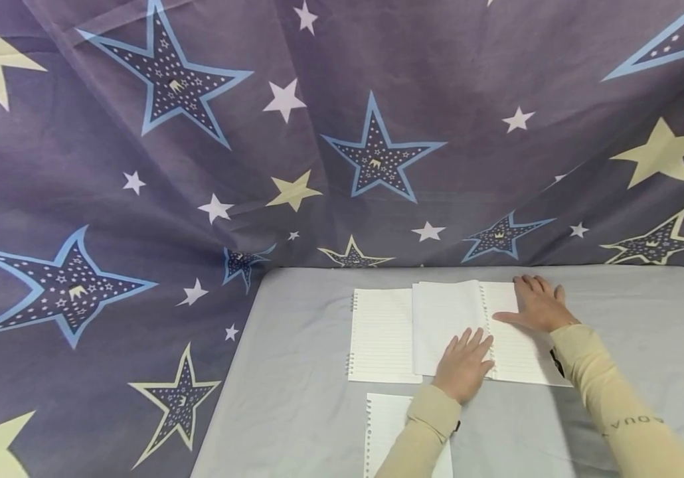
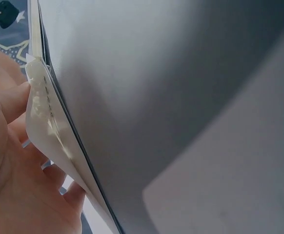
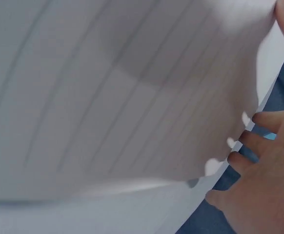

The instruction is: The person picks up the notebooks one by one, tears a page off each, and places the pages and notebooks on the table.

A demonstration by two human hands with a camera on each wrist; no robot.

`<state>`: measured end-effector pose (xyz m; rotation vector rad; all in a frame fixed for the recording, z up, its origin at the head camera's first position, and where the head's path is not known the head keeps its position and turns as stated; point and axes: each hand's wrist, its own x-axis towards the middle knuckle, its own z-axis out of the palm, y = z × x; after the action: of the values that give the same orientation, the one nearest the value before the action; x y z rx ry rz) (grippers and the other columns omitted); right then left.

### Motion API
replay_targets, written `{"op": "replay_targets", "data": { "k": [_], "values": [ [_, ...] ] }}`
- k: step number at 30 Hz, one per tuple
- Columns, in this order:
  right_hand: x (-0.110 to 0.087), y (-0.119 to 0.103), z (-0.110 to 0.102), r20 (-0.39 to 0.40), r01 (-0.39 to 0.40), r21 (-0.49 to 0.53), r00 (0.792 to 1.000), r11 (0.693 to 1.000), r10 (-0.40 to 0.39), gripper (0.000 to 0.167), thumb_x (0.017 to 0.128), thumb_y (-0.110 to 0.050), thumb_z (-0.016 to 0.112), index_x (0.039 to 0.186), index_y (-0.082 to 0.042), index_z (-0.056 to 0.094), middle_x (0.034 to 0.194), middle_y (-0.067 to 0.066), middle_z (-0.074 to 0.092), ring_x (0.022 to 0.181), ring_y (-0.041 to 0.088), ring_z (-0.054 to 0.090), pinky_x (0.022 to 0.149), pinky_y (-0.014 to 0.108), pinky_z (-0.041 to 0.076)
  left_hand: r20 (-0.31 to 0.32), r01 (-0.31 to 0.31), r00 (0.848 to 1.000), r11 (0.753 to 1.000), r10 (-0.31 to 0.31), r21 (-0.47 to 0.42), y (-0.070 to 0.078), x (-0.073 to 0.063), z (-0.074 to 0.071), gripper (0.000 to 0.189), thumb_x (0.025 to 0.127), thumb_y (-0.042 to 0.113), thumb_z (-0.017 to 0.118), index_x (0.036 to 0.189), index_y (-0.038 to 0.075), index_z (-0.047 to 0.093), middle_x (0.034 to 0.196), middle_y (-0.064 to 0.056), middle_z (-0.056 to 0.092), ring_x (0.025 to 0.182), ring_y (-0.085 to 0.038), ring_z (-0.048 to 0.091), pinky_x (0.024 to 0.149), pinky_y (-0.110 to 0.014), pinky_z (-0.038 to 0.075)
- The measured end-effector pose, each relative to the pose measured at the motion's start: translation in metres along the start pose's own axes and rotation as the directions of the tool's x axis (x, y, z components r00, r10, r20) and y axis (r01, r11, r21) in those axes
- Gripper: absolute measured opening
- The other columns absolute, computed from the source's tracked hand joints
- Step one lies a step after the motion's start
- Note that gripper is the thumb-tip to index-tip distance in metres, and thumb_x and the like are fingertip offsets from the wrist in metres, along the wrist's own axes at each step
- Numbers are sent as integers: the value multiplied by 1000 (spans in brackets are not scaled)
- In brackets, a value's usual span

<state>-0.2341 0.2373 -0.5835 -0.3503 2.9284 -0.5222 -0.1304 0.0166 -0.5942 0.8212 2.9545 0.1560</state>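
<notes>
On the table, left to right: left page, middle page with the left hand spread near its punched edge, right page under a spread right hand. Neither's gripping. I'd smooth gently, edges aligned. Right wrist cam catches paper curving; my head view looks flat.

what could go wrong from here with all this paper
The middle page overlaps the left sheet, so sliding it might drag that sheet askew. The row of punched holes near the left hand could tear if pulled. The left sleeve crosses over the near sheet and may brush it out of place.
</notes>
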Motion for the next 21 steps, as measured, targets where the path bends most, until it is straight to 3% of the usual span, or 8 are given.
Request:
{"op": "replay_targets", "data": {
  "k": [7, 11, 13, 16, 18, 21],
  "values": [
    [-2, 1, -3, -31, 4, -26, 1000, 1000, -4, 103, 83, -67, 65, 145, 10, 37, 149, 35, 30, 136, 57, 24, 102, 86, 5, 13, 11, 1000, 1000, -10, -22, 1, 0, -5, 49, 107, 42, 36, 153, 25, 39, 159, 4, 35, 149, -15, 29, 122, -33, 28],
    [-5, -1, -5, -155, 24, -50, 987, 998, -31, 82, 83, -53, 75, 134, 7, 53, 140, 30, 45, 131, 53, 34, 103, 84, 13, 23, 15, 1000, 999, -14, -48, 1, 1, -4, 49, 107, 42, 35, 153, 25, 38, 160, 4, 34, 149, -14, 27, 123, -33, 26],
    [-7, -1, -6, -273, 62, -75, 959, 995, -80, 57, 83, -35, 79, 121, 5, 64, 127, 27, 57, 121, 50, 45, 100, 80, 27, 21, 16, 1000, 998, -15, -58, 0, 2, -2, 49, 107, 42, 35, 153, 26, 37, 160, 5, 33, 150, -14, 27, 123, -33, 25],
    [-12, 1, -9, -455, 127, -115, 875, 985, -166, 24, 80, -11, 79, 99, 2, 74, 102, 22, 68, 99, 45, 58, 84, 68, 47, 18, 18, 1000, 997, -17, -75, 0, 3, 0, 49, 107, 42, 35, 153, 26, 37, 160, 5, 33, 150, -14, 27, 123, -33, 25],
    [-14, 2, -10, -534, 161, -130, 820, 978, -206, 12, 78, -1, 78, 90, 2, 75, 89, 20, 70, 87, 42, 61, 71, 60, 52, 17, 20, 1000, 996, -19, -86, 0, 3, 1, 49, 107, 42, 36, 154, 25, 37, 160, 5, 33, 150, -14, 27, 123, -33, 25],
    [-18, 4, -10, -580, 176, -119, 787, 977, -212, 8, 78, 1, 78, 86, 2, 76, 82, 17, 70, 79, 38, 61, 67, 55, 52, 19, 22, 1000, 995, -20, -95, 0, 4, 4, 49, 107, 42, 36, 154, 25, 37, 160, 5, 33, 150, -15, 26, 123, -33, 25]
  ]
}}
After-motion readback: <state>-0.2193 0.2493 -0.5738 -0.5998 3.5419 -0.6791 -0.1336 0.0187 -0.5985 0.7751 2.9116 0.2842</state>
